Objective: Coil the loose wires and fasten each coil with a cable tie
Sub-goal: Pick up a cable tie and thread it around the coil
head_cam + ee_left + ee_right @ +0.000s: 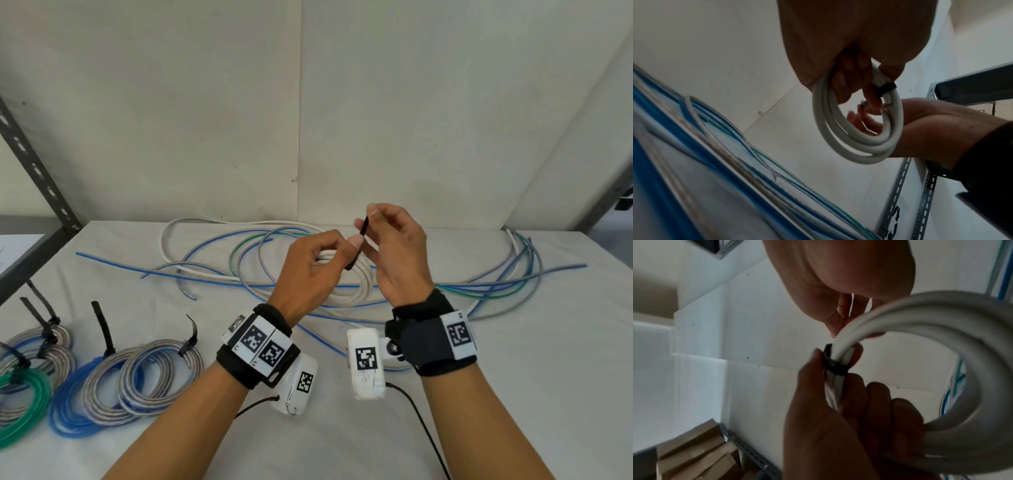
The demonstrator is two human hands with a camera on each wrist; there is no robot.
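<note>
So the white coil (346,287) is up off the bench (342,428), held just above the tangle of loose wires (462,284). Left hand (308,270) has its fingers curled tight round the bundled strands, pinching them together at the top of the loop. Right hand (397,253) is right beside it, thumb and fingertips nipped on the free tail of the black cable tie (358,245), which stands up from the coil. The wrist views show the tie already wrapped round the strands right next to the left fingers.

My guess on handling: that white cable looks thick and springy, so it'll want to uncoil the moment the left grip eases off. Best to keep holding right beside the tie, where all the turns are stacked. The tie itself looks thin, light and floppy, so pinching near its end to pull makes sense.

Finished coils (102,383) sit well off to the left of the white one, each with a tie on.
</note>
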